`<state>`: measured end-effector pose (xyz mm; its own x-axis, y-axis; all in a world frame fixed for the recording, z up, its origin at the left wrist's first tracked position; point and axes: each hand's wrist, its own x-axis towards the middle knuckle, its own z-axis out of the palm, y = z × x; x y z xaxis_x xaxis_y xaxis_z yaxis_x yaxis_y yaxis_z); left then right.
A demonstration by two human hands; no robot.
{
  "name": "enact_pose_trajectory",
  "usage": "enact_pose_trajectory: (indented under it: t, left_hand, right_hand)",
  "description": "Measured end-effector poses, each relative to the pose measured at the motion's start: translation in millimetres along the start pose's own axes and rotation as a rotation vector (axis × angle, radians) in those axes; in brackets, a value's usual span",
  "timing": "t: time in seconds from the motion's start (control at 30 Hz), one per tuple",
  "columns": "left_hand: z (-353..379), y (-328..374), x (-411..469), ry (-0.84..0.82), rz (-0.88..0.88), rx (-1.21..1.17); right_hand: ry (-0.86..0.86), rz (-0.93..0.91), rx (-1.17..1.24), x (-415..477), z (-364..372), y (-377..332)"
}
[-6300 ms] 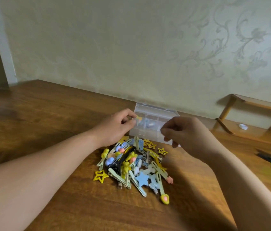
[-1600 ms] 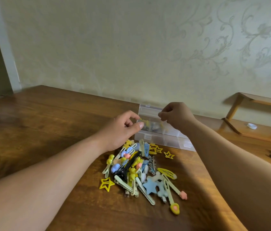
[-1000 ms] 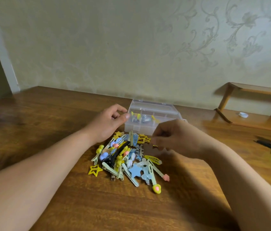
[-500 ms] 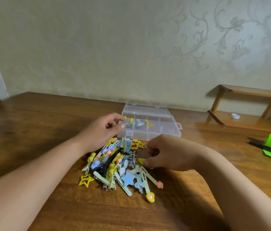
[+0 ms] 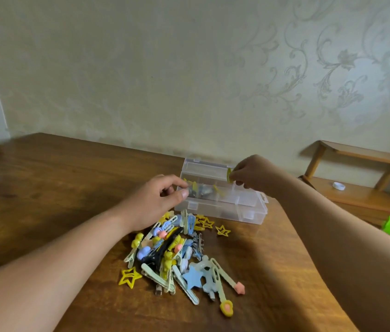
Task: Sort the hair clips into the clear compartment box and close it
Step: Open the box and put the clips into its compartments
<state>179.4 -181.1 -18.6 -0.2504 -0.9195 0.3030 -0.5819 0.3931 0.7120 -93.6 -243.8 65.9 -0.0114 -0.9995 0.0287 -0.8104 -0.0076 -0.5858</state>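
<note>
Pinching a yellow clip (image 5: pixel 229 175), right hand (image 5: pixel 252 173) hovers over wooden table (image 5: pixel 45 188); left hand (image 5: pixel 158 202) grip unclear.

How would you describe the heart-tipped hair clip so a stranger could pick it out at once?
On the wooden table, a pile of hair clips lies in front of the clear compartment box. At the pile's near right edge lies a long pale clip. Its tip is a yellow heart with a pink centre; its neighbour ends in a pink star.
</note>
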Motion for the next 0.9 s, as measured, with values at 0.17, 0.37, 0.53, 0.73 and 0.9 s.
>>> enact_pose_trajectory:
  t: [0.17,0.37,0.53,0.73,0.9]
  left_hand:
    - [-0.1,0.8,-1.0,0.002,-0.005,-0.001]
    - [-0.7,2.5,-1.1,-0.001,-0.007,0.005]
    - [-1.4,6.2,-2.5,0.0,-0.011,0.012]
    - [-2.4,11.0,-4.9,0.004,-0.028,0.024]
    - [-3.3,14.0,-6.9,0.021,-0.047,0.016]
  right_hand:
    - [-0.092,0.093,-0.36,21.8,15.2,-13.9]
    - [-0.059,0.059,-0.429,20.1,24.3,-18.2]
    - [0.028,0.028,-0.237,15.4,22.1,-6.1]
    - [0.263,-0.215,-0.007,-31.9,20.3,0.2]
    - [0.161,-0.348,0.056,-91.2,16.2,6.8]
